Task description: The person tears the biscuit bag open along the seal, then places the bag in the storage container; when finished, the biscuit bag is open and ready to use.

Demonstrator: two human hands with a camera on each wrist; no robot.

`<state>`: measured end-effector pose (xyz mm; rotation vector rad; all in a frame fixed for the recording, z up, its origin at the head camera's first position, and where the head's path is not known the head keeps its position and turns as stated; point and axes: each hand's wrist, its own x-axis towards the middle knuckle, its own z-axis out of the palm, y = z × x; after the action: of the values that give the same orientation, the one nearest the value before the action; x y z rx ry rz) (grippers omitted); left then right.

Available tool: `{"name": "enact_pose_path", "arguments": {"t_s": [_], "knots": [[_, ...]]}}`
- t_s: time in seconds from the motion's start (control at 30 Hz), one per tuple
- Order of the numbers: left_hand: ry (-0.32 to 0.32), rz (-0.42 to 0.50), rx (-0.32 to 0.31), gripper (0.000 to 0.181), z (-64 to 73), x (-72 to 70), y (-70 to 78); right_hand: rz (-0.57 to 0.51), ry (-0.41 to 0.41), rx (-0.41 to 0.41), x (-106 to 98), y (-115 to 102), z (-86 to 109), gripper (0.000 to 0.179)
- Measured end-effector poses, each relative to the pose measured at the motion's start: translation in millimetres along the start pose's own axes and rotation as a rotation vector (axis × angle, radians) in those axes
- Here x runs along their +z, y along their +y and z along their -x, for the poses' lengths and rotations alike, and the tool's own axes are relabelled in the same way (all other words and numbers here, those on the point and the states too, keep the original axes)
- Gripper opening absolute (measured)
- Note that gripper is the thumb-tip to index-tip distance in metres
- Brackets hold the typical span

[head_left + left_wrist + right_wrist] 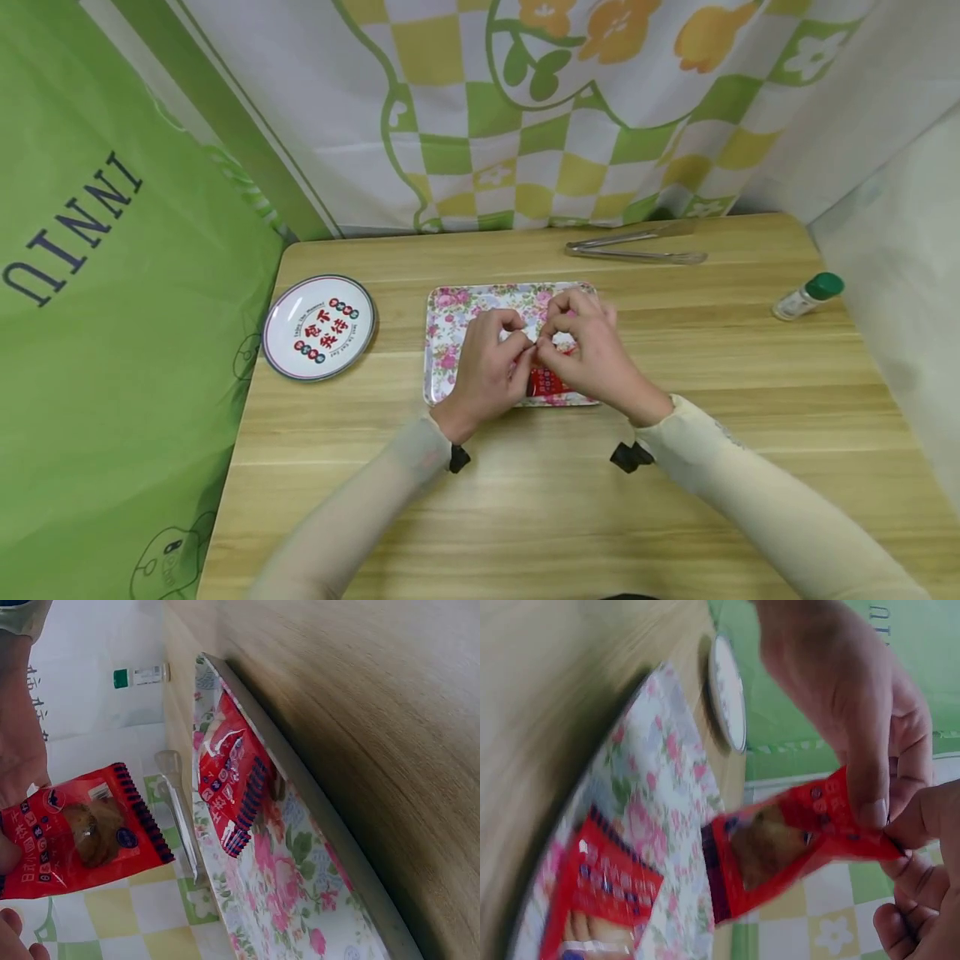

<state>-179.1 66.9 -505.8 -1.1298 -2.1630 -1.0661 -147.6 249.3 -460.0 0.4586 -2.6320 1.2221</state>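
Observation:
A red snack packet (pixel 86 832), with a clear window showing round brown biscuits, hangs between both hands above the tray. My left hand (pixel 487 362) pinches it near its upper end, thumb flat on the wrapper. Fingertips of my right hand (pixel 588 346) pinch a corner of the same end, right beside the left thumb. Below, a second red packet (pixel 607 892) lies on the flowered tray (pixel 442 333). From the head view the hands hide most of the held packet.
A white plate (pixel 318 327) with red lettering stands on the left of the wooden table (pixel 525 517). Metal tongs (pixel 637 252) lie behind the tray by the curtain (pixel 540 150). On the right is a small green-capped bottle (pixel 808 297).

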Motion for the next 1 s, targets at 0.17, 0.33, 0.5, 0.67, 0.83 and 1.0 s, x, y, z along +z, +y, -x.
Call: {"name": "enact_pose_path", "arguments": {"t_s": [0.17,0.33,0.5,0.67,0.83,1.0], "knots": [[0.0,-0.009,0.02,0.01,0.1,-1.5,0.9,-0.06,-0.017,0.092,0.5,-2.6,0.4,0.016],[-0.03,0.011,-0.046,0.01,0.8,-5.8,-1.3,-0.086,-0.076,0.081,-1.6,3.7,0.2,0.014],[-0.14,0.116,-0.182,0.013,0.9,-11.8,-1.7,0.089,-0.175,-0.21,-11.1,12.3,-2.8,0.008],[-0.242,0.153,-0.248,0.011,0.7,-18.0,-0.8,0.251,-0.183,-0.44,-18.7,12.7,-9.2,0.002],[-0.321,0.068,-0.195,0.021,-3.2,-23.7,-0.2,0.281,-0.181,-0.476,-23.0,9.7,-11.0,0.002],[-0.354,-0.045,-0.124,0.023,-4.9,-25.3,2.4,0.351,-0.214,-0.476,-23.6,8.1,-11.3,0.007]]}}
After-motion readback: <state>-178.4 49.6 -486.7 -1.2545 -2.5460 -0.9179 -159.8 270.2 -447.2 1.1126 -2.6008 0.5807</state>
